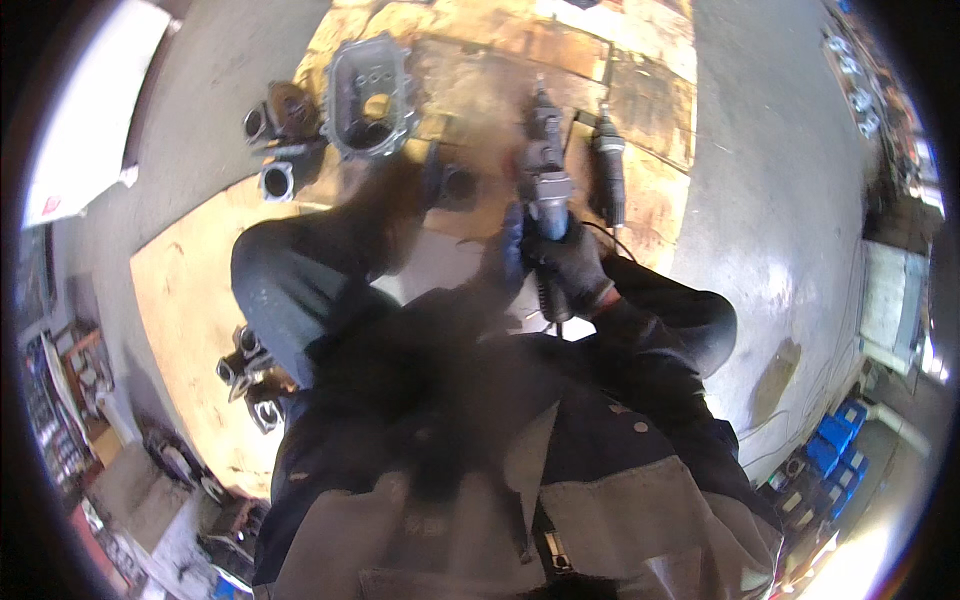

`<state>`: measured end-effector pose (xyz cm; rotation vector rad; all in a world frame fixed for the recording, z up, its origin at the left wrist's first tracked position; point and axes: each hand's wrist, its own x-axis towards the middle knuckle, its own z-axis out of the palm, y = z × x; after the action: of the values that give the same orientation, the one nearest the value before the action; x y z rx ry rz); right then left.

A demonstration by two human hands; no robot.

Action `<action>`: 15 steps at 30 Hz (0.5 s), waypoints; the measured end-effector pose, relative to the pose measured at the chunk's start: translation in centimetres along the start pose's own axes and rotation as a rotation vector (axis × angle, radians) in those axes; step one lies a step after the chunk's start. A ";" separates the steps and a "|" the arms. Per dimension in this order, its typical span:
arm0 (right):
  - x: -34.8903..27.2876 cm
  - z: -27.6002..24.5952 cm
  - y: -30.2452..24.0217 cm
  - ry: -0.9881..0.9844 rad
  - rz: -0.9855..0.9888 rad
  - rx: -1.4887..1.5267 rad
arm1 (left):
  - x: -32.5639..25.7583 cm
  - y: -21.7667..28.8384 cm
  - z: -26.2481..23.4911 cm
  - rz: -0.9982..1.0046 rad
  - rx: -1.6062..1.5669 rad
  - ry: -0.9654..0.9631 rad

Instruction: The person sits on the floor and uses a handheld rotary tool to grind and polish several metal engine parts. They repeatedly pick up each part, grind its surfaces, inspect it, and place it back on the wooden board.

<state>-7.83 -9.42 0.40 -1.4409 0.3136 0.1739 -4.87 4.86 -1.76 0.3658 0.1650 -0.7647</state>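
— Grinder (545, 165): what do you see?
— I see a long grey-and-black power tool, nose pointing away, just right of the metal housing (370, 95) on the plywood sheet (190, 300).
— Grips?
— My right hand (565, 262), gloved, is clamped round its rear. My left hand (395, 215) is blurred; I can't tell.

1. Bright light is coming in from the right side and making the grey floor (790, 200) shine.
2. White glare is washing out the lower right corner.
3. The dark jacket (480, 450) is sitting in shadow.
4. The left hand (400, 195) is looking smeared and blurry.
5. Straight lines are bending near the round, black rim.
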 end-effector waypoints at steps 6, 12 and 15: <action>-0.6 1.7 -3.9 0.090 0.049 -0.158 | -0.3 1.6 1.1 0.002 0.346 0.060; 0.3 0.0 -5.2 0.117 0.115 -0.035 | 0.2 1.7 2.7 -0.043 0.205 0.039; 1.7 -1.4 -4.2 0.104 0.031 -0.061 | -0.5 1.3 3.4 -0.245 0.036 -0.025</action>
<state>-5.09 -11.41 3.66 -1.5092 0.4188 0.1353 -4.27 4.80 1.88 0.3740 0.1742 -1.0146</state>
